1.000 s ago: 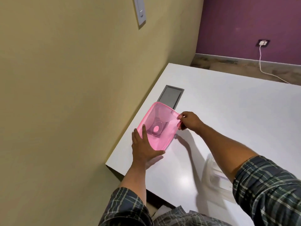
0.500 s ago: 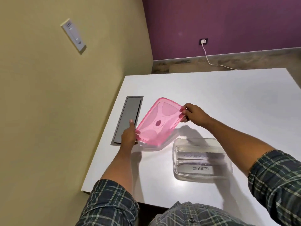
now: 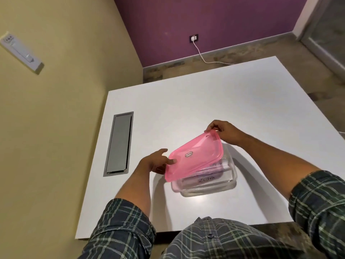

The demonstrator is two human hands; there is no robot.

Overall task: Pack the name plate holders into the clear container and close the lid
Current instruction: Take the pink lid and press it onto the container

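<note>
White table fills most of the view, pushed up against a yellow-green wall on the left; purple wall at the far end.

Nearest: plaid shirt and both rolled sleeves, cut off by the bottom edge. No face in view.

Clear container sits on the table near the front edge, a bit right of centre. Name plate holders lie inside it; one shows handwritten lettering, roughly "ZEBRA", blurred. The count of holders is hard to make out: the far part of the container is hidden under the lid and the walls are glary.

Pink lid is held above the container, tilted, far-right corner highest, near-left edge lowest and overlapping the container's left rim. Not seated. Small oval label at its centre, text unreadable.

Left hand grasps the lid's near-left edge, thumb on top, fingers underneath and partly hidden by the plastic. Right hand pinches the lid's far-right corner, fingers curled over it; fingertips are partly masked by the lid.

Left of the hands: grey cable hatch set flush in the table, long axis running near to far, closed.

Further out: switch panel on the yellow-green wall, blurred. Wall socket on the purple wall with a white plug in it; white cable runs down to the floor and disappears behind the table's far edge. Far-right corner shows a pale frame, cropped.
</note>
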